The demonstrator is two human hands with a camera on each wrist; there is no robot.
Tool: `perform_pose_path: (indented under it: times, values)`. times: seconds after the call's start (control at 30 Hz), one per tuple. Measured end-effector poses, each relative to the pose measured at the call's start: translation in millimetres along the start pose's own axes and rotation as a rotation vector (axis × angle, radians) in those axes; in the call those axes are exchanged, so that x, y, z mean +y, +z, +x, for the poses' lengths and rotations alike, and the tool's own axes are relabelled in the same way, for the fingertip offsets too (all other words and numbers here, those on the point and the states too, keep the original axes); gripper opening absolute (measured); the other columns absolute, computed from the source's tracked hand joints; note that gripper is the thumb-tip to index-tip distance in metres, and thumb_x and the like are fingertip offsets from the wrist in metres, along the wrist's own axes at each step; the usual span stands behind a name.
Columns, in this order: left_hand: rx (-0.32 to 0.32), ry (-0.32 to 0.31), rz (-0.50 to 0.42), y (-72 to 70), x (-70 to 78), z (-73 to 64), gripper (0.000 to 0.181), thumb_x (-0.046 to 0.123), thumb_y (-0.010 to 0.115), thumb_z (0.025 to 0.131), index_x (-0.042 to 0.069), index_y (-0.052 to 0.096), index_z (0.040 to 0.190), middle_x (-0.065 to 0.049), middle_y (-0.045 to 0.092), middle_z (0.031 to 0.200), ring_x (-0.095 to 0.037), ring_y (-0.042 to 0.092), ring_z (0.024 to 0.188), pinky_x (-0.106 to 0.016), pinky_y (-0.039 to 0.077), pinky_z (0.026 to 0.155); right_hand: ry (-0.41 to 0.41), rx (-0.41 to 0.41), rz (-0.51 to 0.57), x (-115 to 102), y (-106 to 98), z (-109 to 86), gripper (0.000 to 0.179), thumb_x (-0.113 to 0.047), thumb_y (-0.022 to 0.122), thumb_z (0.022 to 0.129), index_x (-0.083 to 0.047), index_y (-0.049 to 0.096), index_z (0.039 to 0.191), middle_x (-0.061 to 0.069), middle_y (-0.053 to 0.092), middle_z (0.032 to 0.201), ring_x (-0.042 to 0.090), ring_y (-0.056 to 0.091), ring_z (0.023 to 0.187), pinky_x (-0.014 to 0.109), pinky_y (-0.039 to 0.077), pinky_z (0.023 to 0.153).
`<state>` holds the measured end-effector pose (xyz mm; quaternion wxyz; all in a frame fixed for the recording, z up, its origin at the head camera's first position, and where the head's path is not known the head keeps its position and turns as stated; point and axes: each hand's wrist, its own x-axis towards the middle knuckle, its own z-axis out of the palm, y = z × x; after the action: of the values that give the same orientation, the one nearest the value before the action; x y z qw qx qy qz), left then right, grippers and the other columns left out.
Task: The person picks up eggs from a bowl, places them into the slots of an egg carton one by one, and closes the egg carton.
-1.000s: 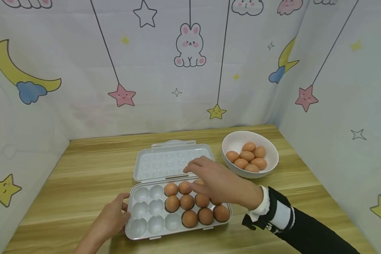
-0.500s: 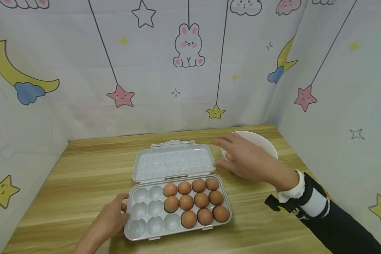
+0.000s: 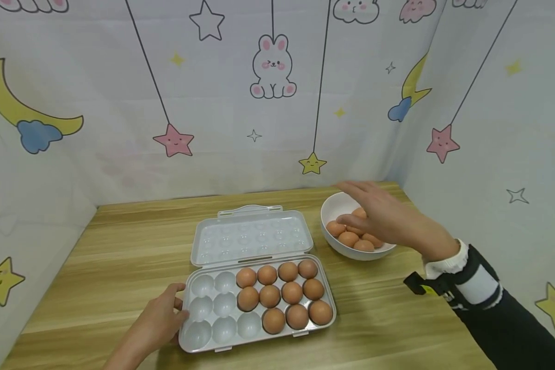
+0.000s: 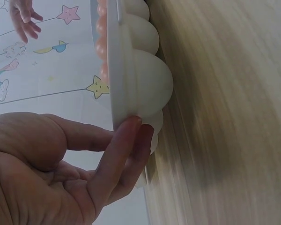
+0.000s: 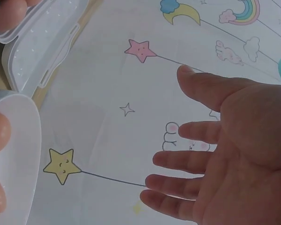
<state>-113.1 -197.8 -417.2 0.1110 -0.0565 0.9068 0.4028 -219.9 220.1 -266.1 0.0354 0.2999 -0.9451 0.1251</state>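
A white plastic egg box (image 3: 225, 329) lies with its lid folded back, brown eggs (image 3: 270, 296) filling its right side and several bare hollows on the left. My left hand (image 3: 159, 319) holds the box's left edge; in the left wrist view, fingertips (image 4: 131, 123) touch the outside of the tray just under the rim. Over the right part of a white bowl (image 3: 336, 204) of brown eggs (image 3: 349, 239), my right hand (image 3: 388, 213) hovers with its fingers extended. In the right wrist view its palm (image 5: 253, 154) holds nothing.
The egg box's lid (image 3: 252, 236) lies open behind the tray, left of the bowl. A wooden table (image 3: 120, 257) carries everything. Printed cloth (image 3: 213, 92) hangs behind it and along both sides.
My right hand has moved right from over the egg box to above the bowl, its fingers extended. My left hand stays at the box's left edge.
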Motion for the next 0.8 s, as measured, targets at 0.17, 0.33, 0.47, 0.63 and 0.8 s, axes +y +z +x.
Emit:
perform_pose_path:
  times: [0.17,0.33,0.47,0.63,0.8]
  values:
    - [-0.01,-0.007,0.016,0.5,0.1,1.3,0.056,-0.004,0.057,0.087,-0.012,0.034,0.137,-0.021,0.06,0.099,-0.024,0.062,0.074,-0.031,0.054,0.048,0.019,0.028,-0.043,18.7,3.1,2.9,0.077,-0.052,0.055,0.091,-0.007,0.034,0.15,0.016,0.035,0.149,0.039,0.03,0.136,0.057,0.028,0.106]
    - [0.004,0.009,0.008,1.1,-0.9,0.8,0.057,-0.005,0.057,0.086,-0.012,0.033,0.138,-0.021,0.06,0.099,-0.023,0.062,0.071,-0.031,0.054,0.047,0.079,-0.008,-0.076,39.8,9.6,7.5,0.086,-0.057,0.054,0.088,-0.006,0.027,0.153,0.023,0.027,0.152,0.046,0.021,0.138,0.064,0.022,0.105]
    - [0.01,0.018,0.008,1.3,-1.3,0.4,0.057,-0.006,0.057,0.086,-0.012,0.034,0.137,-0.02,0.06,0.099,-0.023,0.062,0.07,-0.031,0.053,0.047,0.098,-0.047,-0.076,57.3,22.4,11.5,0.094,-0.061,0.058,0.084,-0.007,0.026,0.154,0.021,0.024,0.154,0.046,0.019,0.138,0.062,0.022,0.107]
    - [0.007,0.016,0.009,1.5,-1.3,1.0,0.056,-0.006,0.057,0.086,-0.011,0.034,0.138,-0.02,0.06,0.099,-0.023,0.062,0.071,-0.031,0.053,0.047,0.108,-0.103,-0.059,72.4,44.4,16.9,0.089,-0.051,0.064,0.084,-0.006,0.028,0.153,0.017,0.025,0.154,0.041,0.021,0.138,0.057,0.028,0.107]
    - [0.004,0.01,0.006,1.6,-1.3,1.1,0.056,-0.007,0.056,0.086,-0.011,0.034,0.138,-0.021,0.06,0.099,-0.023,0.062,0.071,-0.031,0.053,0.047,0.117,-0.127,-0.068,76.7,64.7,25.4,0.083,-0.037,0.067,0.086,-0.003,0.029,0.152,0.026,0.027,0.151,0.048,0.021,0.137,0.062,0.025,0.106]
